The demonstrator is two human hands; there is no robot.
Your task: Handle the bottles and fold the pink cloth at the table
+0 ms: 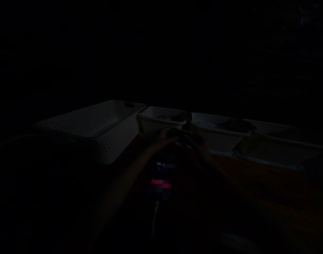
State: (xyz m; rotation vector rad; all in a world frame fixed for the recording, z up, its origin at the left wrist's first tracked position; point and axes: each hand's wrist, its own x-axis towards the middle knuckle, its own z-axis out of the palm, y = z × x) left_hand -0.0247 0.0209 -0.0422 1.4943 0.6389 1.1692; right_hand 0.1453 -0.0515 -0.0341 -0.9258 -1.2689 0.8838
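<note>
The scene is very dark. My left hand [163, 137] reaches forward in front of a white bin [161, 123], its fingers curled around a small dark object [179, 133] that I cannot make out. My right hand [201, 146] meets it from the right and seems to touch the same object; its fingers are too dim to read. Just below the hands lies a phone [162, 176] with a lit screen showing digits and a red band.
A large white perforated basket [97, 127] stands at the left. Further white bins [219, 132] [277, 141] line up to the right on a brownish table [256, 183]. A white cable [155, 211] runs from the phone toward me.
</note>
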